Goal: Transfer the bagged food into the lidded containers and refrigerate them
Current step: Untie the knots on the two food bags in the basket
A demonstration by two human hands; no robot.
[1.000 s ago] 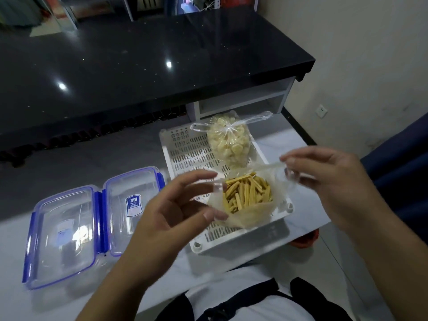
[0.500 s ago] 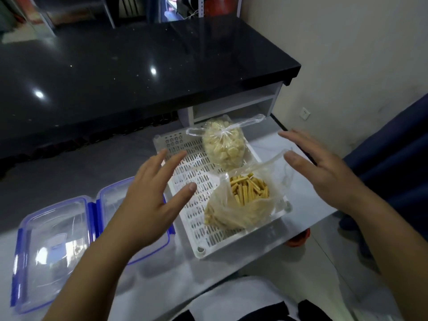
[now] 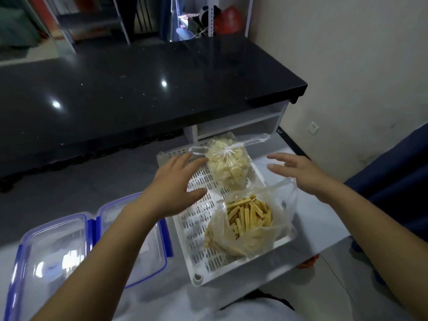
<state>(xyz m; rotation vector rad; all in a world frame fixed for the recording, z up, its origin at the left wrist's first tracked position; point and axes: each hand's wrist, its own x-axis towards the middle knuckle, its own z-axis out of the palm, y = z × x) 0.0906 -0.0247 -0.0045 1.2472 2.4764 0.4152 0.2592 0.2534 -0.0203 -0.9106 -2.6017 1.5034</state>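
A white slotted tray (image 3: 199,230) on the pale table holds two clear bags. The far bag (image 3: 228,165) is knotted and full of pale chunks. The near bag (image 3: 249,223) stands open and holds yellow sticks. My left hand (image 3: 176,181) hovers over the tray just left of the knotted bag, fingers spread and empty. My right hand (image 3: 298,172) hovers to that bag's right, fingers straight and empty. Two clear lidded containers with blue clips sit at the left: one (image 3: 48,258) in full view, the other (image 3: 129,228) partly under my left forearm.
A glossy black counter (image 3: 139,93) with a white shelf unit beneath rises behind the table. A dark blue seat (image 3: 393,177) stands at the right. The table's front edge runs close to my body, and the floor shows at the lower right.
Both hands let go of the open bag of yellow sticks, which now rests on the tray. They have moved forward and now flank the knotted bag.
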